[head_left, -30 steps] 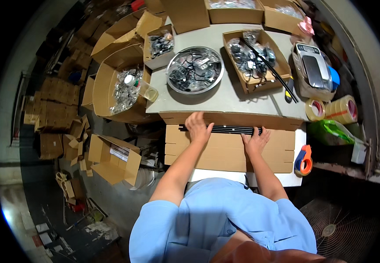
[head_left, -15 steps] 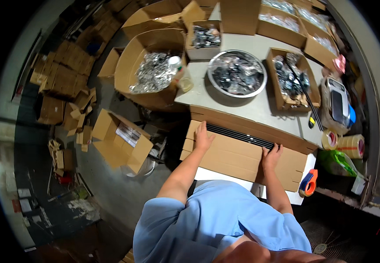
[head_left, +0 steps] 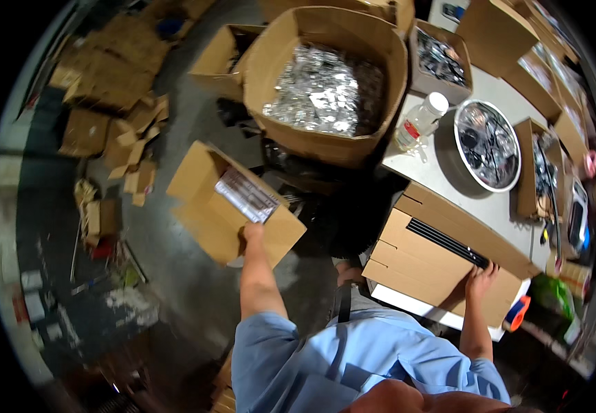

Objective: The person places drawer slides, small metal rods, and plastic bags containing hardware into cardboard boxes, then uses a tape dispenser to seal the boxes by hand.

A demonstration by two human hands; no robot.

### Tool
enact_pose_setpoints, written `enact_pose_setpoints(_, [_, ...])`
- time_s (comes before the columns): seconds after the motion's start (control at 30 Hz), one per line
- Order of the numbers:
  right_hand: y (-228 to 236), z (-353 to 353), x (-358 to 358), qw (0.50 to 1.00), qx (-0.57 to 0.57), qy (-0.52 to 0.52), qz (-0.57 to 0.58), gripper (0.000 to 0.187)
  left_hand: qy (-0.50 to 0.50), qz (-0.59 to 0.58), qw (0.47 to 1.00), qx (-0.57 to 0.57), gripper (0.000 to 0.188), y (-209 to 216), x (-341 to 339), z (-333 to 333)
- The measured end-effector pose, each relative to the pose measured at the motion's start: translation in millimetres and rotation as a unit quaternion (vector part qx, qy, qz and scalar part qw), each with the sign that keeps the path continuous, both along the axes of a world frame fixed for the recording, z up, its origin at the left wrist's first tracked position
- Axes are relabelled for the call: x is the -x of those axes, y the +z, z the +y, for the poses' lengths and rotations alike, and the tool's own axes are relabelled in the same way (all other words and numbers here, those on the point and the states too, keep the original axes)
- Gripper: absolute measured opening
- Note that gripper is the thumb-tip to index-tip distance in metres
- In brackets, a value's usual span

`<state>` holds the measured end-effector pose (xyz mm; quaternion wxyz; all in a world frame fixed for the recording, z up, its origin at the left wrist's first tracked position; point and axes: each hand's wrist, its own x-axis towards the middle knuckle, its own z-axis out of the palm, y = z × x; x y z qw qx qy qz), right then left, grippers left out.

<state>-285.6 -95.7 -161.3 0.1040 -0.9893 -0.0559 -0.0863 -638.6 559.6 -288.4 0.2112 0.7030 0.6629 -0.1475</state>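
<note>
On the left, my left hand [head_left: 252, 233] reaches into an open cardboard box [head_left: 198, 199]. It is at the lower end of some printed sheets [head_left: 248, 195] lying inside; its fingers are too hidden to show whether they grip. My right hand [head_left: 482, 278] rests with fingers apart at the right end of a bundle of slim black bars [head_left: 447, 242]. The bars lie side by side on a creased, slotted flat carton [head_left: 415, 265], along its raised back flap [head_left: 463, 224].
Beyond the carton, the white table [head_left: 442, 168] holds a bottle [head_left: 418, 124], a metal bowl [head_left: 516, 175] of bagged parts and parts boxes [head_left: 442, 86]. A big carton [head_left: 253, 82] of shiny packets stands left of it. An orange-blue tape dispenser [head_left: 516, 313] is at the right corner.
My left hand has left the bars and moved left into the open box. My right hand stays at the bars' right end. The view has turned left.
</note>
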Motion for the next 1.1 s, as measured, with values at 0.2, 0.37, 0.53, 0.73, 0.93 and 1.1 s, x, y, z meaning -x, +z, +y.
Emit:
enact_pose_setpoints(0.2, [-12,57,18,0.999,0.010,-0.020,0.032,0.052,0.411,-0.351,0.825,0.166,0.031,-99,-4,52])
enact_pose_setpoints(0.37, [5,93,30,0.997,-0.011,-0.059,0.051,0.056,0.496,-0.377,0.755,0.206,0.032,-104,-42,49])
enact_pose_setpoints(0.53, [9,110,30,0.993,0.042,-0.105,0.045,0.057,0.537,-0.395,0.720,0.192,0.033,-78,-48,47])
enact_pose_setpoints(0.73, [11,113,28,0.986,-0.028,-0.141,0.086,0.057,0.535,-0.525,0.655,0.100,0.041,-4,-59,30])
enact_pose_setpoints(0.93, [18,103,27,0.988,-0.068,-0.125,0.066,0.056,0.153,-0.552,0.817,-0.061,0.040,130,-107,-139])
enact_pose_setpoints(1.1, [22,73,29,0.986,-0.123,-0.108,0.041,0.051,-0.477,-0.439,0.762,0.000,0.036,179,-194,-257])
